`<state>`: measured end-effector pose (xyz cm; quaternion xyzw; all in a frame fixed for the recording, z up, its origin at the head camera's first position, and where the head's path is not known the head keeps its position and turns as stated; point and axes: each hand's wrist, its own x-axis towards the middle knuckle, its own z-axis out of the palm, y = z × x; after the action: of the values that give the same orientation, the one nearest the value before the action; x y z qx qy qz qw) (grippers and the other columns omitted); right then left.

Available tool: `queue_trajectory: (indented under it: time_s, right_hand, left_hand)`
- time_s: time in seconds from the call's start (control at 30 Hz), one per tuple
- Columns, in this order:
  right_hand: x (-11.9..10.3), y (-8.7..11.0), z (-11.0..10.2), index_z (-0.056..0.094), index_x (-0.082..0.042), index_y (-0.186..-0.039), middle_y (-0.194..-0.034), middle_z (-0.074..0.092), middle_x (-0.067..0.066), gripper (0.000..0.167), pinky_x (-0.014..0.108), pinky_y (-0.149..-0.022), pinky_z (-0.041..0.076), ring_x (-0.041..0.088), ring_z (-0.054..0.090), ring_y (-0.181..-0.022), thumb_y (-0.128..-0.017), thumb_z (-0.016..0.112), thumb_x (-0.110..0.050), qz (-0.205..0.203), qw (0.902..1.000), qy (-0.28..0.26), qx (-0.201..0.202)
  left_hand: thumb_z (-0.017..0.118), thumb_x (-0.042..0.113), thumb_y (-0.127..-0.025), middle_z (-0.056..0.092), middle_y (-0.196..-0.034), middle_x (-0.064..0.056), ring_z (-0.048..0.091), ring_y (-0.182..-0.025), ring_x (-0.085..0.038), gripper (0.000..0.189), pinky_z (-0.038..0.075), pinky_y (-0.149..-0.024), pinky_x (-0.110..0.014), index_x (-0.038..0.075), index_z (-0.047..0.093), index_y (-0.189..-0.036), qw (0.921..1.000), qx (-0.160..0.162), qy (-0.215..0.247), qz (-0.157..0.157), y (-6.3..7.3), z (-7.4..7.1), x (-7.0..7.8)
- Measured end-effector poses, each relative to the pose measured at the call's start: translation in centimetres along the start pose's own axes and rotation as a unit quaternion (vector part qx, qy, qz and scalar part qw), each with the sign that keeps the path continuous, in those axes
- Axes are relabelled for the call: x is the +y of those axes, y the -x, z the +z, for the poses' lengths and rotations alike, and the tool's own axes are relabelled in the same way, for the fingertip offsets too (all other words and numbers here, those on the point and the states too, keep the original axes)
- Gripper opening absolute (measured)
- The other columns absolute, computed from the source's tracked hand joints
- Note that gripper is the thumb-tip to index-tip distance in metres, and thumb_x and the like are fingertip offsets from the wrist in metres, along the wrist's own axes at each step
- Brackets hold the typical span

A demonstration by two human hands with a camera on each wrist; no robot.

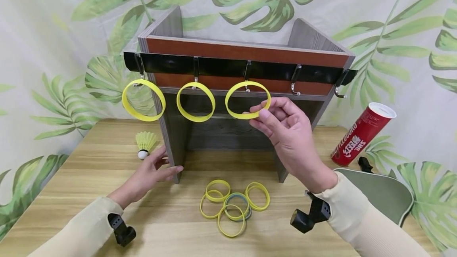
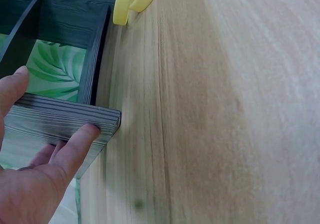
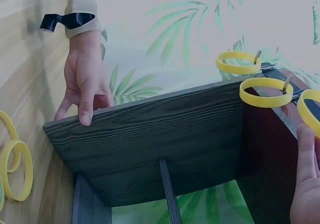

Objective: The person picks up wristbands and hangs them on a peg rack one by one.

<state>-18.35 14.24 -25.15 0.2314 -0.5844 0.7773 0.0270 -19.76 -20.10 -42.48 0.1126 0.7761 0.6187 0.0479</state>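
My right hand (image 1: 290,140) pinches a yellow wristband (image 1: 239,116) between thumb and fingers, with the band at the middle hook (image 1: 248,70) of a black strip (image 1: 221,66). Whether the hook bears it I cannot tell. To its left, one yellow wristband (image 1: 196,119) hangs on the second hook and another yellow wristband (image 1: 125,100) on the leftmost. The strip crosses the front of a grey wooden shelf (image 1: 171,142). Low on the shelf's left side panel (image 3: 165,124), my left hand (image 1: 146,175) grips the edge, thumb inside and fingers outside.
Several yellow wristbands (image 1: 267,199) and a blue-green one (image 1: 235,195) lie on the table before the shelf. A yellow shuttlecock (image 1: 145,142) stands left of it. At the right are a red shuttlecock tube (image 1: 360,136) and a green, dark-edged flat item (image 1: 378,193).
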Motion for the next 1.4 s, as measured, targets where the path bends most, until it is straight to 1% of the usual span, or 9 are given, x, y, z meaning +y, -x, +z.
queue_trajectory:
  time_s: [0.1, 0.27, 0.53, 0.73, 0.93, 1.03, 1.13, 1.27, 1.4]
  right_hand:
    - [0.0, -0.1, 0.2, 0.061, -0.011, -0.111, -0.107, 0.075, -0.001, 0.018, 0.031, -0.097, 0.061, 0.011, 0.073, -0.104, -0.104, 0.056, 0.004, 0.013, 0.9997, 0.009, 0.017]
    - [0.4, 0.0, 0.1, 0.061, -0.011, -0.111, -0.107, 0.075, -0.001, 0.017, 0.031, -0.097, 0.061, 0.011, 0.074, -0.103, -0.103, 0.059, 0.004, 0.039, 0.9985, 0.022, 0.03]
    - [1.1, 0.0, -0.2, 0.062, -0.011, -0.109, -0.106, 0.077, -0.001, 0.021, 0.03, -0.095, 0.062, 0.012, 0.075, -0.1, -0.102, 0.058, 0.008, 0.047, 0.9986, 0.021, 0.003]
    - [1.2, -0.2, -0.4, 0.061, -0.011, -0.113, -0.108, 0.075, -0.002, 0.022, 0.03, -0.094, 0.062, 0.012, 0.076, -0.1, -0.101, 0.059, 0.007, 0.048, 0.9983, 0.031, -0.015]
    - [2.4, 0.2, -0.6, 0.058, -0.006, -0.121, -0.113, 0.075, 0.002, 0.026, 0.03, -0.098, 0.061, 0.013, 0.077, -0.105, -0.099, 0.064, 0.006, 0.084, 0.9915, 0.084, -0.053]
    - [3.6, 0.6, -0.8, 0.059, -0.001, -0.123, -0.117, 0.074, 0.011, 0.026, 0.028, -0.096, 0.061, 0.012, 0.077, -0.104, -0.099, 0.067, 0.002, 0.111, 0.9818, 0.13, -0.084]
    - [4.9, 1.0, -1.1, 0.063, 0.003, -0.12, -0.115, 0.075, 0.019, 0.023, 0.026, -0.091, 0.062, 0.011, 0.077, -0.099, -0.098, 0.07, -0.003, 0.132, 0.9658, 0.188, -0.119]
    - [6.9, 1.8, -1.5, 0.07, 0.002, -0.113, -0.105, 0.077, 0.019, 0.018, 0.024, -0.084, 0.062, 0.009, 0.074, -0.09, -0.096, 0.072, -0.006, 0.15, 0.9372, 0.26, -0.177]
    - [8.7, 2.6, -2.2, 0.074, -0.003, -0.107, -0.098, 0.076, 0.012, 0.013, 0.021, -0.08, 0.058, 0.007, 0.068, -0.087, -0.097, 0.073, -0.011, 0.158, 0.904, 0.325, -0.228]
  left_hand:
    - [0.075, 0.016, -0.098, 0.055, -0.144, -0.013, 0.059, -0.12, -0.018, 0.07, 0.063, -0.084, -0.034, 0.012, 0.04, -0.158, 1.0, 0.0, -0.002, -0.001, 0.1, -0.1, 0.0]
    - [0.076, 0.017, -0.097, 0.058, -0.141, -0.005, 0.059, -0.121, -0.02, 0.072, 0.063, -0.085, -0.034, 0.013, 0.039, -0.159, 1.0, -0.001, 0.002, -0.008, 0.4, -0.1, -0.1]
    - [0.076, 0.017, -0.097, 0.06, -0.139, 0.0, 0.059, -0.121, -0.016, 0.071, 0.063, -0.085, -0.035, 0.013, 0.04, -0.158, 0.9999, 0.001, 0.008, -0.009, 0.3, 0.0, -0.3]
    - [0.076, 0.017, -0.097, 0.053, -0.147, -0.017, 0.058, -0.122, -0.019, 0.07, 0.063, -0.085, -0.035, 0.013, 0.041, -0.158, 1.0, 0.0, 0.007, -0.005, 0.0, 0.1, -0.3]
    - [0.076, 0.016, -0.097, 0.05, -0.148, -0.024, 0.058, -0.121, -0.018, 0.071, 0.063, -0.085, -0.035, 0.013, 0.04, -0.158, 0.9999, 0.002, 0.006, -0.009, 0.2, 0.0, -0.2]
    - [0.076, 0.017, -0.097, 0.052, -0.146, -0.024, 0.06, -0.118, -0.012, 0.072, 0.063, -0.085, -0.036, 0.014, 0.039, -0.159, 0.9999, -0.001, 0.007, -0.013, 0.2, -0.1, -0.1]
    - [0.076, 0.017, -0.098, 0.053, -0.144, -0.025, 0.06, -0.116, -0.008, 0.073, 0.063, -0.086, -0.037, 0.015, 0.039, -0.16, 0.9998, -0.004, 0.01, -0.016, 0.1, -0.1, -0.1]
    - [0.075, 0.017, -0.098, 0.052, -0.145, -0.027, 0.06, -0.117, -0.007, 0.074, 0.063, -0.087, -0.037, 0.016, 0.037, -0.162, 0.9998, -0.008, 0.012, -0.016, 0.1, -0.1, 0.0]
    - [0.075, 0.017, -0.098, 0.053, -0.145, -0.025, 0.06, -0.118, -0.008, 0.074, 0.063, -0.087, -0.037, 0.016, 0.037, -0.162, 0.9997, -0.009, 0.014, -0.015, 0.0, -0.1, 0.0]
